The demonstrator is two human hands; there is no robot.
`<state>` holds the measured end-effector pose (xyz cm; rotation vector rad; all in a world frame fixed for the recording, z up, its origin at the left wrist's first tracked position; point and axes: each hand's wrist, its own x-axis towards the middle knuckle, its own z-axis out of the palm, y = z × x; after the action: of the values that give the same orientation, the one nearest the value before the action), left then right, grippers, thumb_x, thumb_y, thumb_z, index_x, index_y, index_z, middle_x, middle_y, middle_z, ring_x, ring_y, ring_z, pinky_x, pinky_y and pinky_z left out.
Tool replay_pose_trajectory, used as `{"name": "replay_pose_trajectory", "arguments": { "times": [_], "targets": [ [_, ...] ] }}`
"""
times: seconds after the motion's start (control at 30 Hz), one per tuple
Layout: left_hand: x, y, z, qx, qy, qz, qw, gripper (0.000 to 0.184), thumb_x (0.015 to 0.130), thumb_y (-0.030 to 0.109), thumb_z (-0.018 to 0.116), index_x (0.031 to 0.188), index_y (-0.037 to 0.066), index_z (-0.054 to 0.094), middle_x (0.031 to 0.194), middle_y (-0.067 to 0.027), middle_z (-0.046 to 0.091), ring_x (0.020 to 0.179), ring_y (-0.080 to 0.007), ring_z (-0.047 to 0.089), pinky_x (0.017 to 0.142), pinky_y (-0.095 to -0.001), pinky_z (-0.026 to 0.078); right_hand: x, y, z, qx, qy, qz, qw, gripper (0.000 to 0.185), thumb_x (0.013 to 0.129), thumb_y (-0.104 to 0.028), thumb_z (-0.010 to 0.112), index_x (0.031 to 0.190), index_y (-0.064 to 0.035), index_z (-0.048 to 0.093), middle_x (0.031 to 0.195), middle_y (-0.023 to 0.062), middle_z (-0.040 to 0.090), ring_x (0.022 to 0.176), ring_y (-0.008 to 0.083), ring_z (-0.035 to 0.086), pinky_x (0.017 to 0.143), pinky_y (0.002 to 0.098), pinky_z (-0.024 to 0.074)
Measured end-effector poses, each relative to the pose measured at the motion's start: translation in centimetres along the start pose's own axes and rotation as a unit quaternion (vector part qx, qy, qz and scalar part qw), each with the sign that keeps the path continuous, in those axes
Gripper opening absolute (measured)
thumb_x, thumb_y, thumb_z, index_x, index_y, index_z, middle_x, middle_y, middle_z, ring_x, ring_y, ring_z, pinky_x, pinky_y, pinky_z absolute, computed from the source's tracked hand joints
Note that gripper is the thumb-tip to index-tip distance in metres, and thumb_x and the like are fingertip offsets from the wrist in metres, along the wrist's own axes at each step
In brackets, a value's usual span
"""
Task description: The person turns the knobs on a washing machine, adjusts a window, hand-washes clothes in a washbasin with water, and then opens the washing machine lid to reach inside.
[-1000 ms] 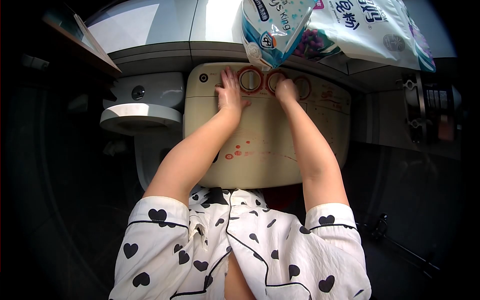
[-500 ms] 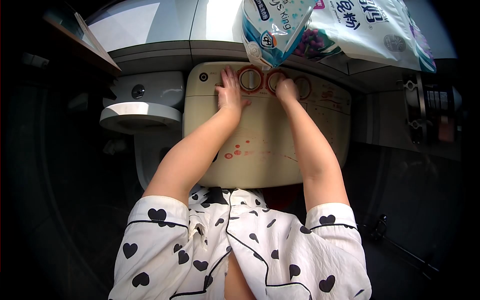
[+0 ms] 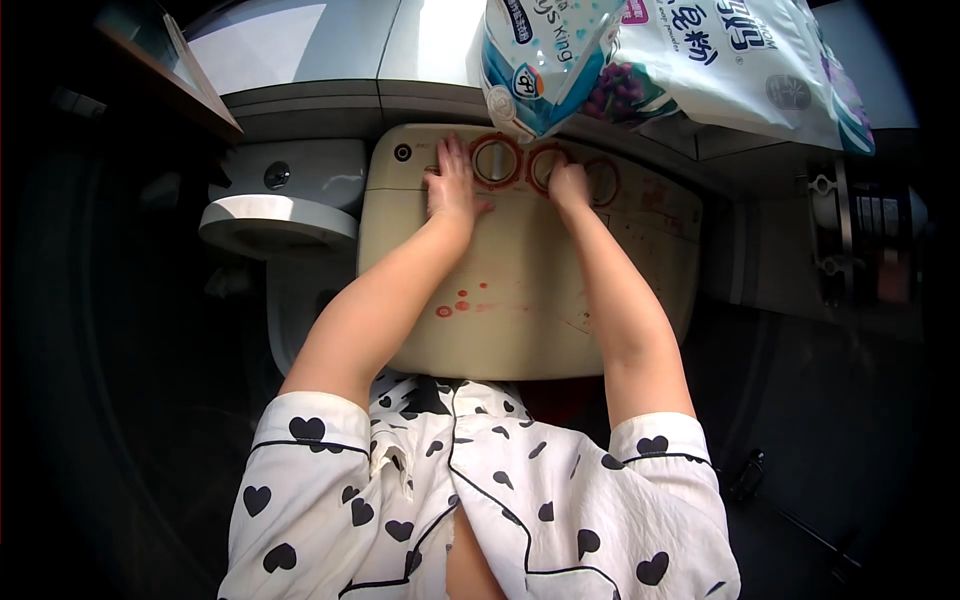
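Note:
In front of me stands a cream twin-tub washing machine (image 3: 520,255) with a row of red-ringed dials along its far panel. My left hand (image 3: 454,190) lies on the panel's left part, fingers stretched out and thumb apart, just beside the left dial (image 3: 497,160). The fingers of my right hand (image 3: 569,186) are closed around the knob of the middle dial (image 3: 534,171), which they partly cover. Close to that hand on its right is the third dial (image 3: 606,184).
A blue and white detergent bag (image 3: 540,75) and a larger white soap powder bag (image 3: 735,75) stand behind the panel, overhanging its edge. To the left is a toilet (image 3: 285,215) with its seat raised. A metal rack (image 3: 845,215) is at the right.
The view has shifted slightly, so the machine appears a little further left. Both hands keep their places on the panel, the right one still at the middle knob.

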<state>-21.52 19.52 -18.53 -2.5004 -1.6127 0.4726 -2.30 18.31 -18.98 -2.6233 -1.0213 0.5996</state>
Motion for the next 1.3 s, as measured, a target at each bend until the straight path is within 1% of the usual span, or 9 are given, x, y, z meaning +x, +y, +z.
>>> {"name": "replay_pose_trajectory", "arguments": {
  "times": [0.33,0.57,0.67,0.97,1.13,1.17,1.2,1.23,1.3],
  "targets": [
    [-0.2,0.0,-0.2,-0.014,-0.018,-0.011,1.000,0.115,0.064,0.078,0.052,0.146,0.008,0.015,0.152,-0.0141,0.012,0.138,-0.0278,0.015,0.083,-0.0380,0.045,1.1,2.6,1.9,0.208,-0.002,-0.073,0.975,0.058,0.095,-0.042,0.040,0.088,0.0111,0.062,0.083,0.0271,0.063,0.082,0.0398,0.060,0.070,0.0437,0.0455],
    [-0.2,0.1,-0.6,-0.030,-0.026,-0.023,0.999,0.114,0.064,0.076,0.055,0.146,0.008,0.014,0.152,-0.0141,0.010,0.139,-0.0279,0.014,0.083,-0.0378,0.045,3.1,2.8,2.9,0.155,-0.010,0.021,0.988,0.054,0.095,-0.042,0.042,0.086,0.0081,0.062,0.074,0.0188,0.065,0.070,0.0320,0.061,0.064,0.0399,0.0450],
    [-0.4,-0.1,-0.9,-0.027,-0.034,-0.015,0.999,0.114,0.064,0.075,0.055,0.146,0.008,0.015,0.152,-0.0137,0.009,0.139,-0.0281,0.013,0.083,-0.0373,0.046,2.0,1.8,2.2,0.307,-0.066,0.116,0.942,0.053,0.094,-0.043,0.042,0.081,0.0046,0.062,0.070,0.0151,0.064,0.060,0.0258,0.058,0.060,0.0369,0.0435],
    [-0.7,-0.8,-1.5,-0.080,-0.032,-0.002,0.996,0.111,0.066,0.071,0.058,0.146,0.007,0.015,0.152,-0.0129,0.010,0.139,-0.0267,0.011,0.085,-0.0378,0.046,1.8,2.1,1.5,0.339,-0.140,0.177,0.913,0.047,0.095,-0.042,0.040,0.076,-0.0011,0.053,0.056,0.0075,0.051,0.050,0.0170,0.046,0.046,0.0340,0.0353],
    [-1.6,-6.0,-3.7,-0.301,-0.029,0.088,0.949,0.075,0.080,0.053,0.058,0.135,0.007,0.038,0.143,-0.0130,0.032,0.135,-0.0265,0.026,0.102,-0.0477,0.032,-3.6,1.0,0.9,0.373,-0.103,0.103,0.916,0.029,0.095,-0.026,0.043,0.085,-0.0015,0.054,0.060,0.0053,0.051,0.049,0.0145,0.043,0.045,0.0315,0.0337],
    [-1.6,-8.0,-4.4,-0.356,-0.053,0.113,0.926,0.066,0.084,0.049,0.057,0.133,0.008,0.042,0.141,-0.0125,0.037,0.134,-0.0266,0.029,0.105,-0.0502,0.028,-5.2,0.5,0.0,0.238,-0.136,0.035,0.961,0.020,0.091,-0.018,0.046,0.099,-0.0008,0.053,0.072,0.0062,0.055,0.058,0.0144,0.048,0.053,0.0301,0.0390],
    [-2.8,-10.2,-4.7,-0.380,0.036,0.129,0.915,0.056,0.087,0.045,0.054,0.130,0.010,0.046,0.137,-0.0110,0.041,0.132,-0.0261,0.032,0.106,-0.0520,0.024,-7.8,-1.0,0.4,0.302,-0.068,0.028,0.950,0.026,0.088,-0.015,0.050,0.110,-0.0008,0.050,0.087,0.0071,0.056,0.071,0.0144,0.051,0.063,0.0284,0.0425],
    [-4.7,-12.6,-4.9,-0.400,0.124,0.142,0.897,0.047,0.090,0.041,0.051,0.127,0.011,0.050,0.134,-0.0095,0.045,0.129,-0.0257,0.036,0.107,-0.0539,0.020,-10.0,-2.7,0.4,0.307,-0.036,-0.105,0.945,0.033,0.087,-0.014,0.052,0.116,-0.0005,0.047,0.095,0.0070,0.054,0.080,0.0144,0.051,0.071,0.0282,0.0432],
    [-9.1,-18.0,-8.1,-0.443,0.282,0.112,0.844,0.045,0.088,0.025,0.056,0.129,0.012,0.046,0.134,-0.0087,0.045,0.128,-0.0247,0.039,0.108,-0.0507,0.021,-15.4,-8.4,-2.7,0.363,-0.164,-0.130,0.908,0.033,0.085,-0.013,0.053,0.116,-0.0025,0.048,0.090,0.0035,0.052,0.078,0.0109,0.050,0.072,0.0261,0.0430]
  ]
}}
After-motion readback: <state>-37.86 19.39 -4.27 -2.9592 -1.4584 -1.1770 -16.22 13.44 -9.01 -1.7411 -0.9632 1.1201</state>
